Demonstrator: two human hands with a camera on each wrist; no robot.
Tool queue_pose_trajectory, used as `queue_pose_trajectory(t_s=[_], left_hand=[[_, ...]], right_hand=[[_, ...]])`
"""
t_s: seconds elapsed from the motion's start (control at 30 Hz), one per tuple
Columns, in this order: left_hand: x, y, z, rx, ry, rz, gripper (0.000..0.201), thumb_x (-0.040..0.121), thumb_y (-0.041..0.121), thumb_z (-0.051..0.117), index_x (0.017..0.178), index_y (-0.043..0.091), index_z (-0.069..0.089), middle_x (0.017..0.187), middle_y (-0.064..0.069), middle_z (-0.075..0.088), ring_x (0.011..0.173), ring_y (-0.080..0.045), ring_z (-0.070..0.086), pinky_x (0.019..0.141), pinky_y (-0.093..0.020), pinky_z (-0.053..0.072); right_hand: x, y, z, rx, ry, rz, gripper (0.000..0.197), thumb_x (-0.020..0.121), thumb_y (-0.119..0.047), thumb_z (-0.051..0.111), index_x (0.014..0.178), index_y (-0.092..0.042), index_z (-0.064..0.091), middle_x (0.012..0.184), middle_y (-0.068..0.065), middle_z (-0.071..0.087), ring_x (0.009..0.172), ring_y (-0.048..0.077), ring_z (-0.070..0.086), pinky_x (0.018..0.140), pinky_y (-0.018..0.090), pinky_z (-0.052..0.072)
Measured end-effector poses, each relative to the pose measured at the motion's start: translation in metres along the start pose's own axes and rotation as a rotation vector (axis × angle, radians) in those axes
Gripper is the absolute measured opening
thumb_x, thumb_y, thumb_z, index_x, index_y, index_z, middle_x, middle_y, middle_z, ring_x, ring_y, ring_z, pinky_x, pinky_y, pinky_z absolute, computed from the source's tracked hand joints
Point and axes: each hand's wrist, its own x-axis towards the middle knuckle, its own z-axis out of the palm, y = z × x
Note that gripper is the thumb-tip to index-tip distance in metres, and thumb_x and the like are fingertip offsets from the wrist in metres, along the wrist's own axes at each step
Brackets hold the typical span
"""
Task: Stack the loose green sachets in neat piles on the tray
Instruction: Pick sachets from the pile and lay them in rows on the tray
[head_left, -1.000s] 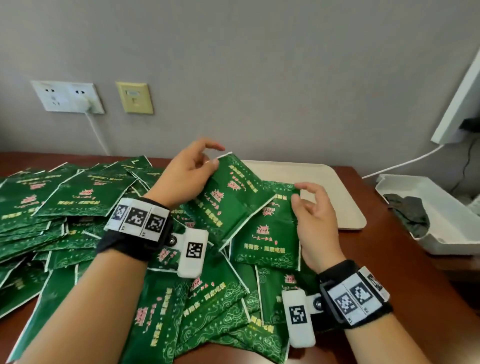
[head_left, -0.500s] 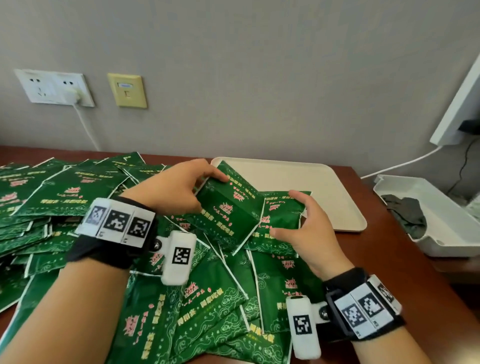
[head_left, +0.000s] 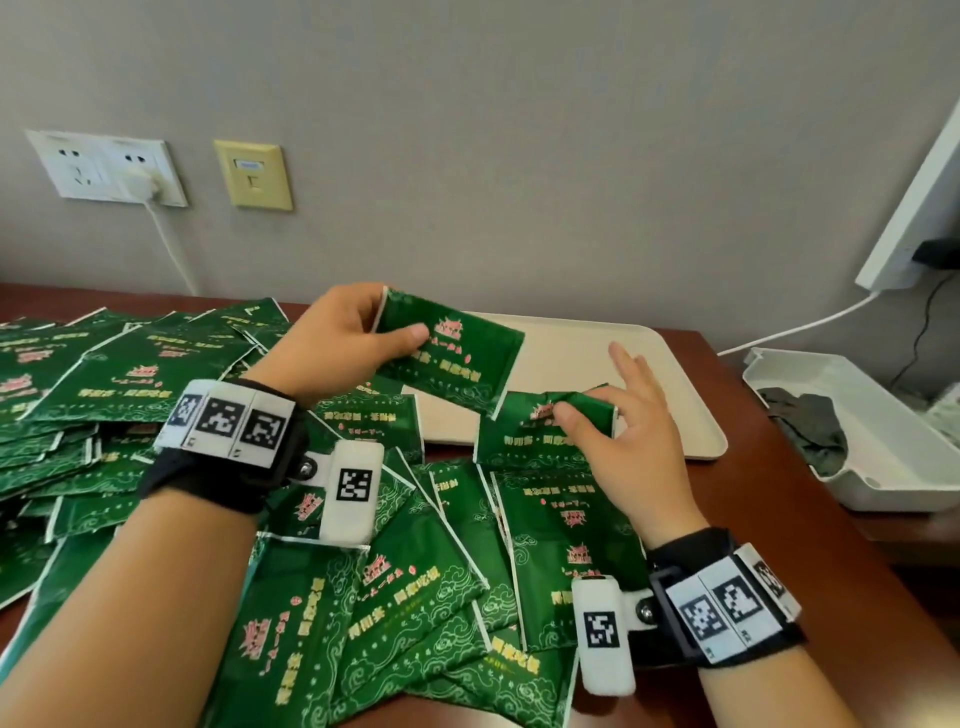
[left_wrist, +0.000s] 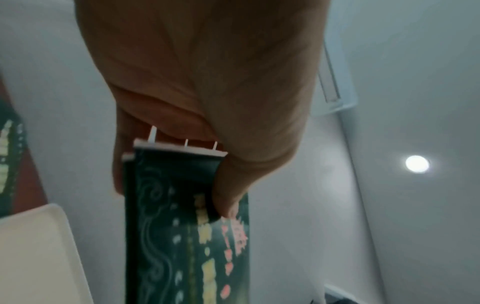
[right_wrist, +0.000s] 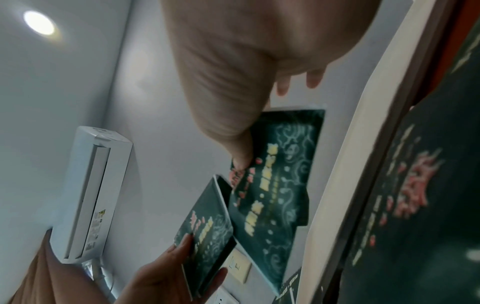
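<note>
Loose green sachets (head_left: 395, 597) lie heaped over the left and middle of the brown table. Behind them lies the beige tray (head_left: 670, 384), nothing resting inside it. My left hand (head_left: 395, 332) grips a small stack of sachets (head_left: 457, 364) by one short end, raised over the tray's near-left corner; the left wrist view shows several white edges under my thumb (left_wrist: 228, 205). My right hand (head_left: 587, 415) pinches the crumpled top edge of another sachet (head_left: 535, 441) at the tray's front rim, its other fingers spread above the tray. The right wrist view shows that sachet (right_wrist: 280, 174).
A white bin (head_left: 883, 467) holding dark cloth sits at the table's right edge. Wall sockets (head_left: 104, 166) with a plugged cable and a yellow plate (head_left: 254, 174) are on the wall behind. A white panel (head_left: 919, 208) leans in at the far right.
My left hand has lifted its sachets up and right over the tray's corner. The right hand has moved right and now pinches a sachet's top edge, fingers spread.
</note>
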Motion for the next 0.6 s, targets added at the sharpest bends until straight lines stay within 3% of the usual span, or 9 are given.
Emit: queue_pose_trajectory(t_s=[0.03, 0.07, 0.13, 0.2, 0.23, 0.33, 0.4, 0.5, 0.6], left_hand=[[0.000, 0.000, 0.001, -0.094, 0.011, -0.038, 0.009, 0.095, 0.018, 0.065, 0.102, 0.015, 0.068, 0.090, 0.001, 0.077, 0.084, -0.018, 0.074, 0.077, -0.036, 0.060], [0.001, 0.000, 0.002, -0.172, 0.023, -0.074, 0.007, 0.097, 0.016, 0.062, 0.103, 0.014, 0.066, 0.088, 0.000, 0.077, 0.081, -0.018, 0.074, 0.071, -0.037, 0.062], [0.003, -0.001, 0.004, -0.280, 0.055, -0.142, 0.006, 0.098, 0.013, 0.059, 0.103, 0.014, 0.060, 0.084, 0.000, 0.074, 0.074, -0.016, 0.073, 0.060, -0.035, 0.062], [0.005, -0.004, 0.005, -0.355, 0.095, -0.211, 0.012, 0.098, 0.011, 0.059, 0.109, 0.014, 0.055, 0.087, -0.001, 0.069, 0.068, -0.012, 0.070, 0.051, -0.031, 0.060], [0.006, -0.005, 0.005, -0.388, 0.114, -0.244, 0.017, 0.098, 0.010, 0.059, 0.114, 0.014, 0.054, 0.093, -0.002, 0.066, 0.068, -0.012, 0.069, 0.048, -0.029, 0.058], [0.008, -0.009, 0.004, -0.425, 0.140, -0.303, 0.038, 0.098, 0.007, 0.058, 0.132, 0.021, 0.049, 0.104, -0.008, 0.054, 0.076, -0.016, 0.061, 0.044, -0.026, 0.056], [0.008, -0.010, 0.005, -0.407, 0.124, -0.300, 0.043, 0.099, 0.005, 0.056, 0.136, 0.027, 0.049, 0.104, -0.005, 0.051, 0.075, -0.014, 0.057, 0.045, -0.027, 0.057], [0.009, -0.014, 0.008, -0.378, 0.096, -0.286, 0.037, 0.100, 0.004, 0.054, 0.130, 0.026, 0.057, 0.109, -0.002, 0.055, 0.070, -0.011, 0.062, 0.046, -0.027, 0.057], [0.009, -0.016, 0.009, -0.385, 0.081, -0.311, 0.028, 0.100, 0.004, 0.052, 0.118, 0.022, 0.064, 0.112, -0.005, 0.061, 0.080, -0.020, 0.067, 0.044, -0.026, 0.056]], right_hand=[[0.000, -0.002, 0.000, 0.085, 0.009, 0.007, 0.007, 0.089, -0.030, 0.074, 0.094, -0.026, 0.073, 0.137, -0.022, 0.053, 0.138, 0.000, 0.039, 0.114, 0.027, 0.029], [-0.001, -0.004, 0.000, 0.179, 0.013, 0.028, 0.003, 0.091, -0.028, 0.072, 0.093, -0.025, 0.073, 0.117, -0.019, 0.068, 0.120, 0.001, 0.057, 0.104, 0.032, 0.044], [-0.002, -0.006, 0.001, 0.283, 0.034, 0.056, 0.010, 0.094, -0.024, 0.069, 0.085, -0.019, 0.071, 0.082, -0.003, 0.072, 0.082, 0.016, 0.066, 0.076, 0.041, 0.053], [-0.003, -0.006, 0.002, 0.339, 0.054, 0.105, 0.015, 0.095, -0.025, 0.068, 0.087, -0.012, 0.069, 0.084, 0.009, 0.071, 0.084, 0.031, 0.067, 0.075, 0.049, 0.055], [-0.002, -0.005, 0.002, 0.371, 0.042, 0.155, 0.014, 0.095, -0.025, 0.068, 0.091, -0.012, 0.069, 0.088, 0.009, 0.072, 0.088, 0.032, 0.068, 0.076, 0.049, 0.056], [-0.002, -0.003, 0.003, 0.337, -0.135, 0.359, 0.029, 0.092, -0.033, 0.071, 0.116, -0.022, 0.060, 0.109, -0.001, 0.067, 0.097, 0.014, 0.064, 0.072, 0.024, 0.050], [-0.002, 0.003, 0.004, 0.198, -0.272, 0.419, 0.056, 0.083, -0.037, 0.080, 0.129, -0.032, 0.049, 0.115, -0.004, 0.061, 0.104, 0.007, 0.056, 0.072, 0.021, 0.040], [-0.002, 0.011, 0.005, 0.158, -0.273, 0.430, 0.070, 0.072, -0.018, 0.090, 0.128, -0.035, 0.051, 0.113, 0.002, 0.061, 0.103, 0.013, 0.059, 0.073, 0.022, 0.042], [-0.001, 0.012, 0.003, 0.210, -0.231, 0.415, 0.062, 0.071, 0.002, 0.086, 0.117, -0.033, 0.062, 0.115, 0.005, 0.063, 0.096, 0.017, 0.067, 0.072, 0.022, 0.050]])
